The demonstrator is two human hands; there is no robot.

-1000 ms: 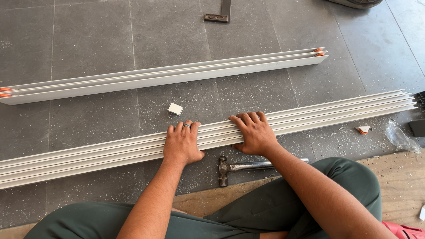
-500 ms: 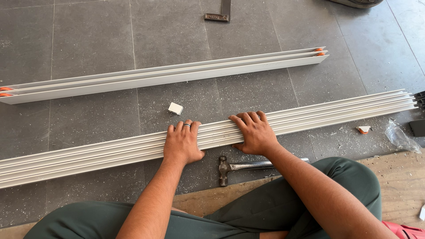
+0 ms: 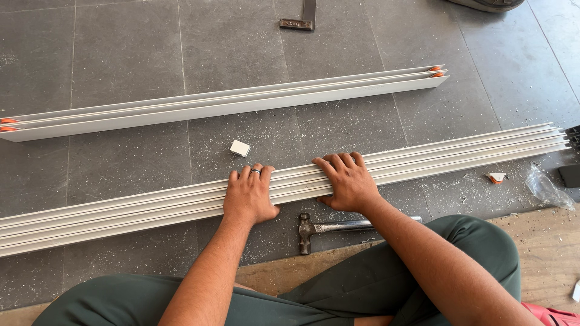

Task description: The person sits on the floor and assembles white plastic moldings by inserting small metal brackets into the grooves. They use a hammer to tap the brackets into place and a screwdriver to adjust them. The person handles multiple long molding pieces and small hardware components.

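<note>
Steel hammer (image 3: 335,227) lies beside ribbed rail (image 3: 453,156).

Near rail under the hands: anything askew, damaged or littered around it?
The near rail looks straight and undamaged under the left hand and right hand. Only white chips and dust are scattered by its right end, beside a crumpled clear wrapper.

Grey tiled floor (image 3: 133,54), dusty; wooden board (image 3: 544,241) at edge.
</note>
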